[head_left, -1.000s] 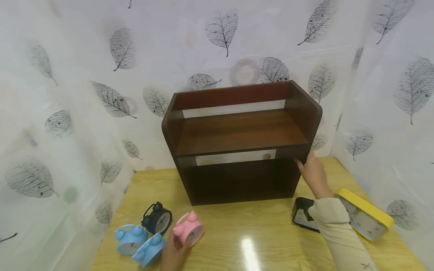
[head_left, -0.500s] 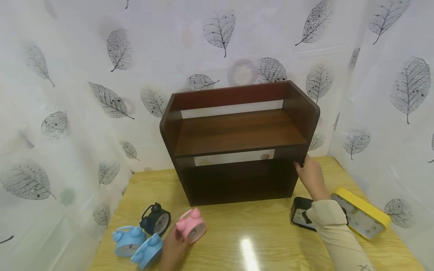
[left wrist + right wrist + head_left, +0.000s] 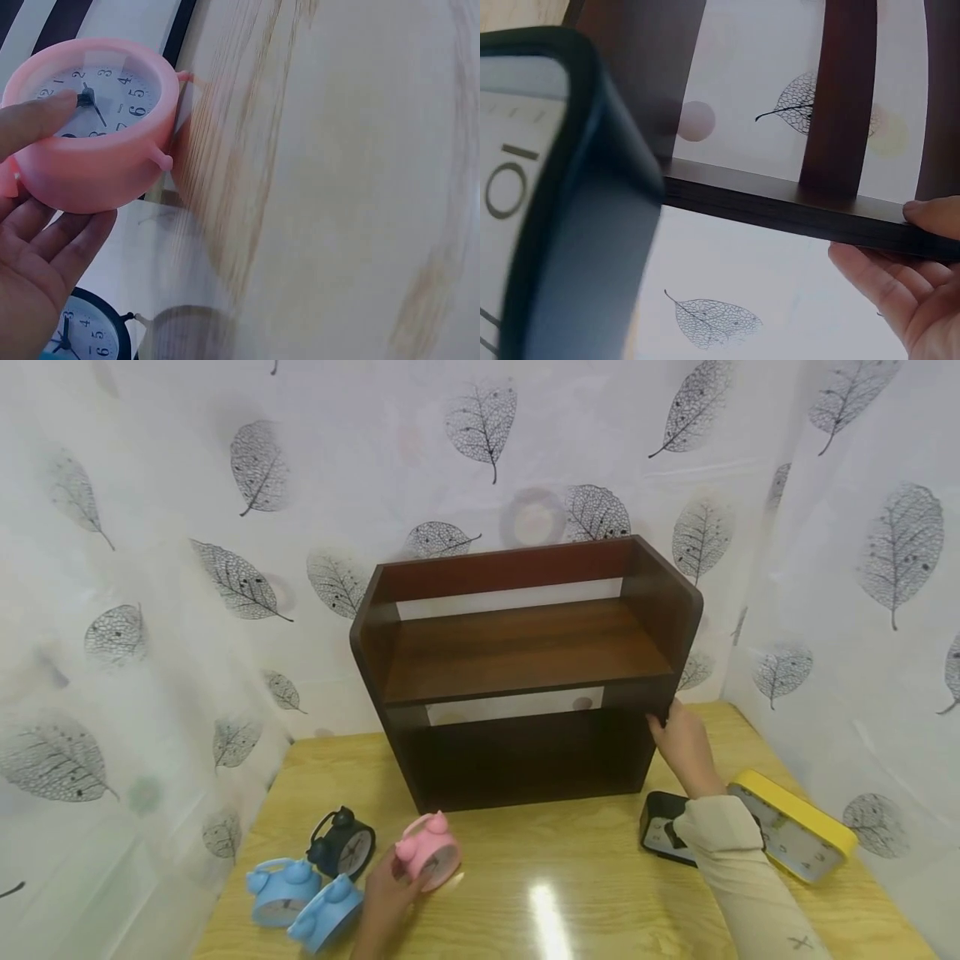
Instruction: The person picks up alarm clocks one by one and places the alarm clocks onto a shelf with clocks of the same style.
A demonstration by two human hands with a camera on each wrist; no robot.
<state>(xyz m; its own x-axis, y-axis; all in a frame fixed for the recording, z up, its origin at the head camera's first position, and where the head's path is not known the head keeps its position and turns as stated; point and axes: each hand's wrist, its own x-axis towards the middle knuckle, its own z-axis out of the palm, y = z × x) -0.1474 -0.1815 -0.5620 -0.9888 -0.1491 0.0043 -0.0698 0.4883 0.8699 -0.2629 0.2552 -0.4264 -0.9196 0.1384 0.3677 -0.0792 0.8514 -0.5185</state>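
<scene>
A pink twin-bell alarm clock (image 3: 429,852) is held in my left hand (image 3: 387,893). In the left wrist view the thumb presses on the clock's face and the fingers (image 3: 79,244) support its body from the other side. At the back of the table stands a dark brown two-tier shelf (image 3: 525,652). Its right side panel is gripped by my right hand (image 3: 684,747), thumb on the inner side and fingers on the outer, as the right wrist view confirms. Both tiers hold nothing visible.
Left of the pink clock sit a black twin-bell clock (image 3: 345,843) and two light blue ones, an upright one (image 3: 285,893) and a tilted one (image 3: 326,914). Beside my right forearm are a black rounded clock (image 3: 663,831), partly covered by the sleeve, and a yellow rectangular clock (image 3: 802,814).
My left hand has moved the pink clock slightly right and toward the shelf, away from the blue clocks. My right hand keeps its grip on the shelf; the head view has shifted a little.
</scene>
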